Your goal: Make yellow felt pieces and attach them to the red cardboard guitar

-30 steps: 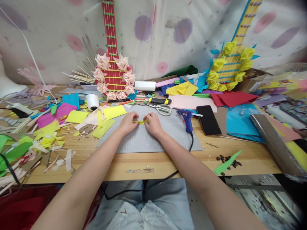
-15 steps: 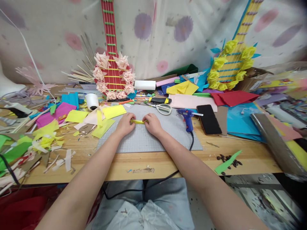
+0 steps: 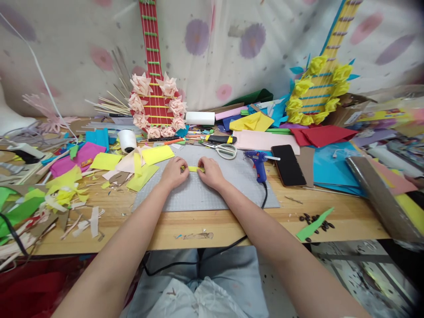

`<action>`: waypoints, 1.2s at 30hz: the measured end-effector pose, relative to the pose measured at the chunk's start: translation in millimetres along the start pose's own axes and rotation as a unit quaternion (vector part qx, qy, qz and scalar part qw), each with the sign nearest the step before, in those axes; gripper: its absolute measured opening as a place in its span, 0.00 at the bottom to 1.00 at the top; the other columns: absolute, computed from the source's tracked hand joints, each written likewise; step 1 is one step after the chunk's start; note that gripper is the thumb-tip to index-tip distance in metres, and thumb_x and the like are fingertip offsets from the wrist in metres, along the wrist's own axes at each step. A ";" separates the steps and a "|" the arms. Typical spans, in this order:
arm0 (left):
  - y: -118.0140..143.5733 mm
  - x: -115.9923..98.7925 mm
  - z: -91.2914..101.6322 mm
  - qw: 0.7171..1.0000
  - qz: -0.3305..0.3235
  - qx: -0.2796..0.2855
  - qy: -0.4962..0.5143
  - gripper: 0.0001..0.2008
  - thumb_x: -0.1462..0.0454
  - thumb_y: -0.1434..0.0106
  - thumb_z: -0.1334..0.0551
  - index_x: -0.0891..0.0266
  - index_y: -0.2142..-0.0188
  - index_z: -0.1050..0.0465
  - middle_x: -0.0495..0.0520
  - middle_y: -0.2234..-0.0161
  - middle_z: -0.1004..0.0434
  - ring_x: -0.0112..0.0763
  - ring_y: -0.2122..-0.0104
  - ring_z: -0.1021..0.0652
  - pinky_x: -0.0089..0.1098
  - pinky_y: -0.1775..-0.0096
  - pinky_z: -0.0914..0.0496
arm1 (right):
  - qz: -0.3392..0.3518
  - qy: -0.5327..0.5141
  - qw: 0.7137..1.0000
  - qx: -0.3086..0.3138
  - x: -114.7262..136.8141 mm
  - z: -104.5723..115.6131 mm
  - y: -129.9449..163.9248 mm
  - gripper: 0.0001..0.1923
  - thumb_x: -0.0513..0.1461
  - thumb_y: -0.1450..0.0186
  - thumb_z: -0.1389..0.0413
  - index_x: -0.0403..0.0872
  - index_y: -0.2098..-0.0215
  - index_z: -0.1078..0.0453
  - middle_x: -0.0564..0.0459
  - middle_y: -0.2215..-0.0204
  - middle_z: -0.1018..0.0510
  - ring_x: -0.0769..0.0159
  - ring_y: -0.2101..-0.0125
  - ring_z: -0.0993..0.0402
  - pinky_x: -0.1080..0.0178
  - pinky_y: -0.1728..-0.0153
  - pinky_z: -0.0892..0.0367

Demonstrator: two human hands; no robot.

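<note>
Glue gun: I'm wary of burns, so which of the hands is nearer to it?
Right. The right hand is to the left of the glue gun, with mat between; the left hand is farther left.

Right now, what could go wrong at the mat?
1. The narrow yellow strip is held between the left hand and right hand; an uneven pull might crease or tear it.
2. The black cord runs beneath the right forearm; a sweep of that arm could snag it and drag the blue glue gun.
</note>
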State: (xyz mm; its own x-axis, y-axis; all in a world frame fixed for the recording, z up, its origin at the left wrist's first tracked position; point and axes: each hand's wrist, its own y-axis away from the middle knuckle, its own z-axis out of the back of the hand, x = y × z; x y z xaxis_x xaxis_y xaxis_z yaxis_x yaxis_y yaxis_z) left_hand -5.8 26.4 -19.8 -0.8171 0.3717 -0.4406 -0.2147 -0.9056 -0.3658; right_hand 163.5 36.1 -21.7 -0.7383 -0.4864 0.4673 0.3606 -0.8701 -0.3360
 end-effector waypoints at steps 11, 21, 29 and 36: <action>1.0 -4.5 -0.7 0.901 0.163 -0.130 0.381 0.17 0.64 0.53 0.37 0.60 0.61 0.35 0.49 0.69 0.31 0.27 0.69 0.29 0.31 0.63 0.35 | -0.098 -0.360 0.927 0.041 1.5 -0.4 -9.2 0.15 0.33 0.47 0.47 0.48 0.62 0.41 0.60 0.75 0.33 0.72 0.73 0.36 0.65 0.68 0.40; 6.7 -27.5 -0.3 0.723 0.276 -0.093 0.627 0.14 0.59 0.52 0.35 0.69 0.69 0.26 0.56 0.71 0.23 0.31 0.67 0.24 0.34 0.58 0.32 | -0.217 -0.591 0.765 0.140 26.8 4.3 -15.1 0.16 0.34 0.52 0.39 0.46 0.67 0.39 0.60 0.79 0.29 0.76 0.79 0.34 0.71 0.77 0.41; 6.3 -23.0 3.9 0.678 0.307 -0.099 0.661 0.10 0.65 0.42 0.43 0.70 0.72 0.27 0.59 0.69 0.23 0.30 0.68 0.23 0.36 0.56 0.31 | -0.229 -0.565 0.786 0.105 28.0 -3.0 -8.8 0.15 0.37 0.49 0.39 0.46 0.68 0.40 0.59 0.80 0.27 0.74 0.78 0.30 0.67 0.73 0.33; 6.8 -23.9 5.9 0.663 0.314 -0.102 0.672 0.12 0.65 0.39 0.47 0.70 0.71 0.28 0.61 0.66 0.23 0.31 0.63 0.23 0.36 0.53 0.32 | -0.218 -0.549 0.801 0.095 26.3 -8.3 -9.3 0.15 0.35 0.51 0.38 0.45 0.69 0.40 0.60 0.80 0.28 0.76 0.80 0.31 0.69 0.74 0.33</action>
State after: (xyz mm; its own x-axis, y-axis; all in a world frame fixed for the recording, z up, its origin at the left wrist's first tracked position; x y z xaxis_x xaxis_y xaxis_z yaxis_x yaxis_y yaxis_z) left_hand 9.1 10.2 -7.0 0.5338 -0.0947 -0.8403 0.1314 -0.9723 0.1931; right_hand 136.0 32.0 -13.1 0.0917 0.1810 0.9792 0.3626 -0.9219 0.1364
